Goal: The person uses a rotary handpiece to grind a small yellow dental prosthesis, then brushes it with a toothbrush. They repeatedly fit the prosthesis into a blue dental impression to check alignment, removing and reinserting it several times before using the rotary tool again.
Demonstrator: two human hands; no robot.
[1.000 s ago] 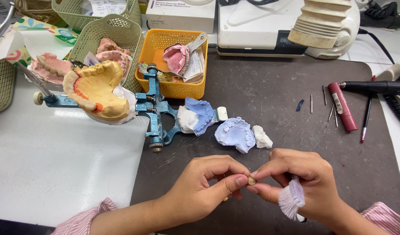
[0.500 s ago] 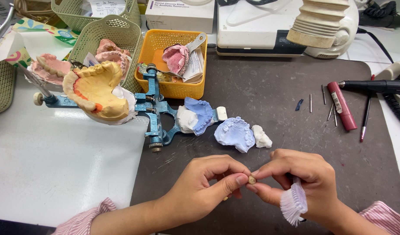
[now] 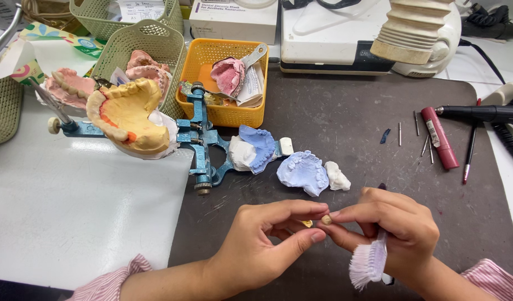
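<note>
i see both hands pinching what looks like a small tooth crown together; left hand, right hand also gripping a brush.

- The small tooth-shaped piece, pinched between both hands at lower centre, looks matt and cream-coloured, like ceramic or resin.
- The brush below it has soft, pale, fine bristles.
- The mat filling the centre and right is dark, matt and scuffed, rubber-like.
- The two blue dental casts at centre look chalky, like plaster.
- The articulator at centre left is blue painted metal, chipped.
- The yellow basket above it is glossy perforated plastic.
</note>
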